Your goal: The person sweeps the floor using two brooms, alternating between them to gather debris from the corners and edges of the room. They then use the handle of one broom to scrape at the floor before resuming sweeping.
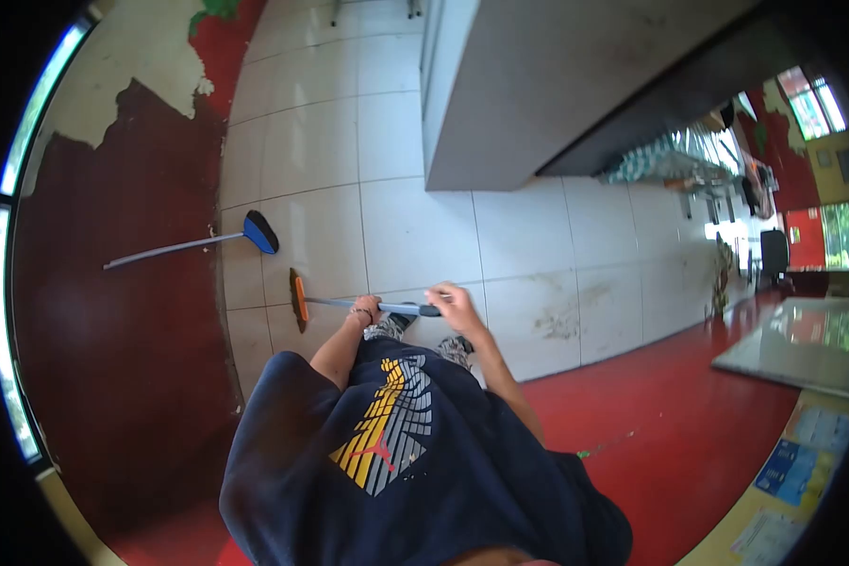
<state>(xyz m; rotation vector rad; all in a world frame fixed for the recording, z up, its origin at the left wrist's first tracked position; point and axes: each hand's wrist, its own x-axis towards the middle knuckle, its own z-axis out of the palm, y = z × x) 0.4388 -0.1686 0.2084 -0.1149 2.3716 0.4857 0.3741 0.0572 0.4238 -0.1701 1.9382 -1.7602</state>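
A long-handled mop (325, 302) with a grey pole lies across my view, low in front of my body. Its narrow head (299, 298) has an orange middle and dark ends and is at the tiled floor on the left. My left hand (365, 307) is closed around the pole partway along, with a dark band at the wrist. Up at the dark grip end (429, 309), my right hand (453, 307) is closed on the handle.
A blue broom (261, 232) leans on the dark red wall (127, 330) to the left. A large grey block-like structure (528, 85) stands on the floor ahead. Dark smudges (558, 325) mark the tiles. A pale tabletop (802, 344) and a potted plant (722, 274) are at right.
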